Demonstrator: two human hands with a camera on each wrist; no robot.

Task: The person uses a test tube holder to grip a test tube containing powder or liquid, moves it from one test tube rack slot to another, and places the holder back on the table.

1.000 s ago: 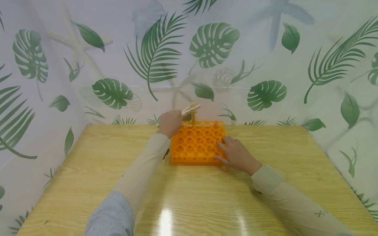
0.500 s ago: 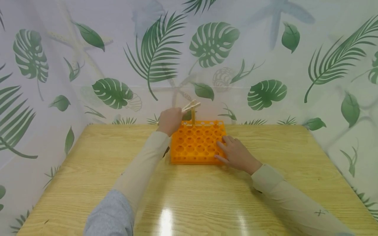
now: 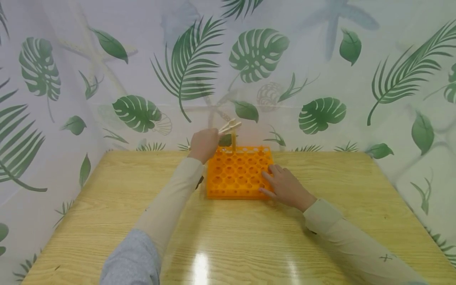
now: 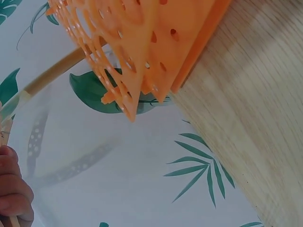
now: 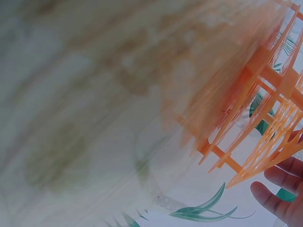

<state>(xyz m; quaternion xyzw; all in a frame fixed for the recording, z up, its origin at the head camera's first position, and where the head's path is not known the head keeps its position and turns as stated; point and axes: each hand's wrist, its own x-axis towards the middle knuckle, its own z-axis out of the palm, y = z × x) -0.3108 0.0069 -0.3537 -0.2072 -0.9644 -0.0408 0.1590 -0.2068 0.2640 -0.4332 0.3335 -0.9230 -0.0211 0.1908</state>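
My left hand [image 3: 204, 144] grips the handle end of a wooden test tube clamp [image 3: 229, 126], left of and behind the rack's near edge. The clamp's far end is at the top of a test tube [image 3: 233, 141] with amber-brown contents. That tube stands nearly upright in the back row of an orange test tube rack [image 3: 236, 194]. In the left wrist view the tube [image 4: 59, 71] has a clear upper part near the clamp [image 4: 4, 130]. My right hand [image 3: 286, 188] rests on the rack's right side with its fingers spread. In the right wrist view, its fingers [image 5: 279, 189] touch the rack [image 5: 279, 146].
The rack stands on a light wooden table [image 3: 235, 237] near its back edge. Behind it rises a white wall covering [image 3: 221, 59] printed with green leaves. A sleeve blurs much of the right wrist view.
My left hand and the clamp have risen slightly. The tube's lower end stays in the rack. My right hand and the rack have not visibly moved.
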